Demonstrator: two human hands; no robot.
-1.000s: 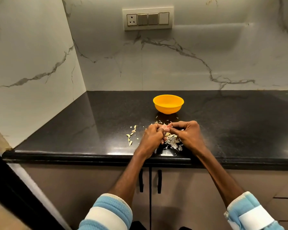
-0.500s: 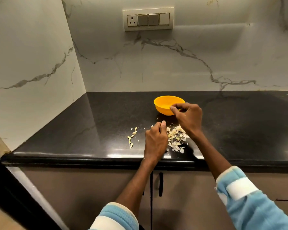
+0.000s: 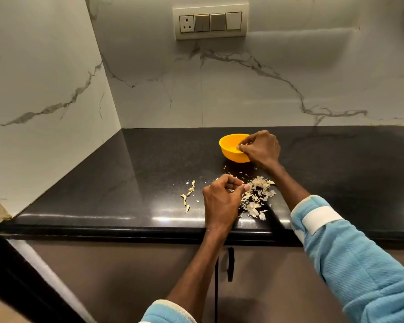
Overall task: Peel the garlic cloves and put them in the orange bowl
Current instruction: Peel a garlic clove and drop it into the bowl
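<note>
Bowl (image 3: 229,151) behind peel pile (image 3: 257,197) on counter (image 3: 131,183)

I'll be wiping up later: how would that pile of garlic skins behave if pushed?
The garlic skins look thin and papery, so probably very light and floppy, scattering rather than moving together. The black counter looks glossy, so they would likely slide easily.

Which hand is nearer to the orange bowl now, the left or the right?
Right. The right hand reaches over the rim of the orange bowl; the left hand is apart from it, near the front edge of the counter, beside the garlic skins.
</note>
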